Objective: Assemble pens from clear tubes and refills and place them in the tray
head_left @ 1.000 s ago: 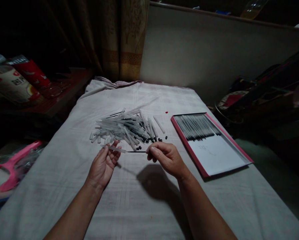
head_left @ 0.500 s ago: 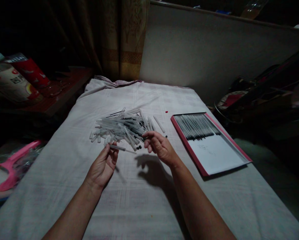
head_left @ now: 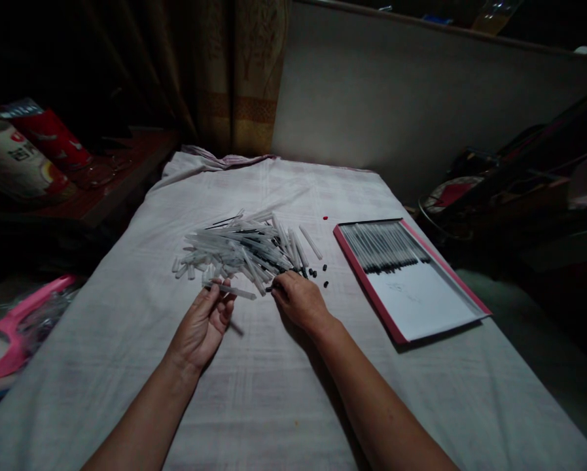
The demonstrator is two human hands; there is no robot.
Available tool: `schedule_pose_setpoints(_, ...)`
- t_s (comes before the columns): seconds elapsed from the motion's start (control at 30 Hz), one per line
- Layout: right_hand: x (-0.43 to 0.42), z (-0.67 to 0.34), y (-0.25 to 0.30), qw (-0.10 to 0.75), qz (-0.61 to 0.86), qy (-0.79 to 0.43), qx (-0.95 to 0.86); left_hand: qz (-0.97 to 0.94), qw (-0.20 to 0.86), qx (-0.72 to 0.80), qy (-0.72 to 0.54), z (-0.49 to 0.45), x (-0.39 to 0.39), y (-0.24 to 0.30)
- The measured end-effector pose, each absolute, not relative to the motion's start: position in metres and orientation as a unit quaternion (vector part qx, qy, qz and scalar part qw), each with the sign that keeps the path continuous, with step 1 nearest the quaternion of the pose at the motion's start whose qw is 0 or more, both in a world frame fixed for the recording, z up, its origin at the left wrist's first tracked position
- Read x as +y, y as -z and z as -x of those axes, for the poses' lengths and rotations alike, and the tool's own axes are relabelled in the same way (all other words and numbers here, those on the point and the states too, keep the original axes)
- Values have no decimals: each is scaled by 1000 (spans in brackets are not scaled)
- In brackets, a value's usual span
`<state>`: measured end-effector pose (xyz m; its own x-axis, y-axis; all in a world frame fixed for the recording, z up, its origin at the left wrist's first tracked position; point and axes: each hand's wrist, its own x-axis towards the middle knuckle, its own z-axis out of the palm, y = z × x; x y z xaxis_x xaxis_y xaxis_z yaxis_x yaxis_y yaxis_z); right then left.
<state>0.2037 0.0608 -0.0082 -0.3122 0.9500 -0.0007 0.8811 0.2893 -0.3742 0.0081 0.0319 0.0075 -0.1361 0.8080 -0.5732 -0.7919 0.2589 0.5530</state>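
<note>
My left hand pinches a clear pen barrel between thumb and fingers, its free end pointing right. Just right of that end, my right hand is lowered to the cloth, fingertips closed at a small black pen plug. Its fingers partly hide what they grip. Behind both hands lies a loose pile of clear pen barrels, with dark refills and clear caps among them. Several more black plugs are scattered right of the pile.
A shallow pink-edged box on the right holds a row of black-tipped pens. One small red piece lies behind it to the left. White cloth covers the surface. A pink-handled item and containers stand left.
My right hand has come down and left from above the cloth, closing its fingers at a black plug. The thin refill that stuck out of the barrel's right end no longer shows.
</note>
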Motion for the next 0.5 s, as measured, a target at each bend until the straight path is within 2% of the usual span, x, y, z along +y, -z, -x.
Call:
schedule_pose_setpoints(0.17, 55, -212, 20, 259, 567, -235, -746, -35, 648, 453, -611, -8, 31, -3)
schedule_pose_setpoints(0.3, 41, -212, 25, 413, 529, -465, -578, -79, 632, 461, -618, -11, 28, 1)
schedule_pose_setpoints(0.4, 32, -207, 23, 453, 477, -621, -426, -109, 618, 465, -625, -14, 26, 4)
schedule_pose_setpoints(0.5, 28, -200, 19, 461, 458, -662, -373, -135, 612, 465, -625, -15, 24, 6)
